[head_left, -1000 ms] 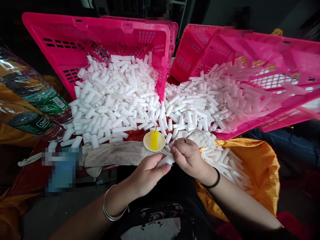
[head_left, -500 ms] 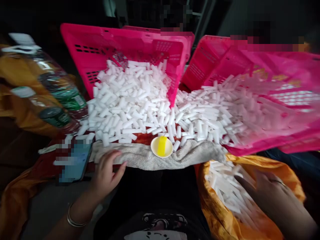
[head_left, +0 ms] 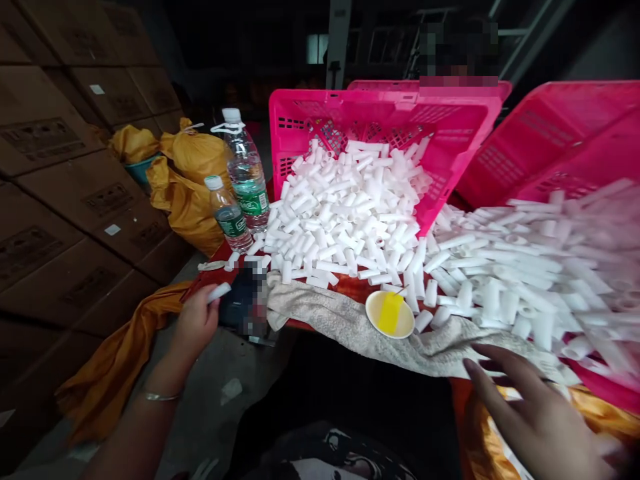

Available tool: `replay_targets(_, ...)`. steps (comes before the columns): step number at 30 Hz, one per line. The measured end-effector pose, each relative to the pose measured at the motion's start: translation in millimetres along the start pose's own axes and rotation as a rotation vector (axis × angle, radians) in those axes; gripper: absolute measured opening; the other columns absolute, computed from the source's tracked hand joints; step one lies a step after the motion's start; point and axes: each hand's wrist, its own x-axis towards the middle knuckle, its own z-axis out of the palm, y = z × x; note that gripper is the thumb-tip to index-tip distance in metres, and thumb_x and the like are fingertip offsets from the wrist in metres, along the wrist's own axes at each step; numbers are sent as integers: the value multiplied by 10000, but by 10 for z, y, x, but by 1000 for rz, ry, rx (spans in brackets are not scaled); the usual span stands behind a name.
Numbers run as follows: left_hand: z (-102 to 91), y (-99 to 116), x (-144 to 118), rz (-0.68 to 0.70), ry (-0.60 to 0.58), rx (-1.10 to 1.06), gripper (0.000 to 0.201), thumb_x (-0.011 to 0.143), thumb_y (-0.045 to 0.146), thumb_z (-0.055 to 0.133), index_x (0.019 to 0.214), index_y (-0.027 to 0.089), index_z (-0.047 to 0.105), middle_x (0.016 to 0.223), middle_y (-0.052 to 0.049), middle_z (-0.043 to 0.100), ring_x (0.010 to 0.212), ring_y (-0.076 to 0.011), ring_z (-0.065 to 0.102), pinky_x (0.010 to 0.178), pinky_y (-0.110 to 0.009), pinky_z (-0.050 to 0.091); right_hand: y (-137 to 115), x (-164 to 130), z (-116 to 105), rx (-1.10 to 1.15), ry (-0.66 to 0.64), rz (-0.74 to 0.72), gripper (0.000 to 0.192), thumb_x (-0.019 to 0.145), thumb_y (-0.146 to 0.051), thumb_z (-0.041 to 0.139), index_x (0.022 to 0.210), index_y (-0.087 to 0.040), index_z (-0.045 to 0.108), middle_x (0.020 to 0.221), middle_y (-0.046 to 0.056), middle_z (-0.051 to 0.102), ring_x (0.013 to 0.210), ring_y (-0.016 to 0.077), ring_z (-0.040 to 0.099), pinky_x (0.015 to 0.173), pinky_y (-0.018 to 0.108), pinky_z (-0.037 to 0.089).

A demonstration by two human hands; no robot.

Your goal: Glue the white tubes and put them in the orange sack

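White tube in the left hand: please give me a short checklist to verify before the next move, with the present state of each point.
1. Left hand grips the white tube: ok, pinched at the fingertips.
2. Right hand free: ok, open, fingers spread.
3. Small dish with its yellow piece upright on the towel: ok.
4. Loose tubes within reach: ok, they spill from the pink crate.
5. Bottles standing: ok.
6. Tube end condition: cannot tell.

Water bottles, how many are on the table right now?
2. A taller water bottle stands at the table's far left, left of the pink crate; a shorter bottle stands just in front of it. Others may be hidden behind the crates.
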Motion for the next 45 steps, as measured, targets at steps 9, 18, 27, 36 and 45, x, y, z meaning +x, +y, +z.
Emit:
replay_targets(9,704,1877,-388,742,-353,-394,266,874,66,421,1100,166,520,1142,-143,629,1143,-269,596,993,-455,515,-478,245,841,-30,-37,-98,437,838,-618,577,940,-204,483,762,88,653,668,267,671,567,374,541)
replay_targets(18,997,2095,-232,740,-472,-393,356,747,-16,428,1023,200,494,1139,-100,667,1131,-263,613,1126,-574,351,-438,233,893,-159,-19,2,501,712,-394,793,917,-232,365,811,80,628,710,286,683,574,356,526)
replay_targets(27,943,1969,-257,868,-485,-524,287,773,7,423,962,211,493,1041,-34,680,1025,-200,620,1135,-477,302,-557,317,926,-167,-156,64,507,724,-362,803,992,-198,405,873,88,696,794,273,709,659,328,521)
replay_targets(36,812,1983,-138,771,-578,-489,255,774,43,443,965,207,477,990,-59,646,952,-232,595,917,-422,459,-685,273,1094,-327,-61,-48,557,857,-531,665,1149,-86,502,862,157,710,796,311,710,676,380,553)
replay_targets(45,877,1940,-139,627,-473,-423,274,781,49,420,990,207,502,986,-83,671,933,-261,647,834,-435,522,-344,45,855,-34,-192,-142,270,866,-150,611,1136,-138,613,972,101,713,850,222,693,770,335,570)
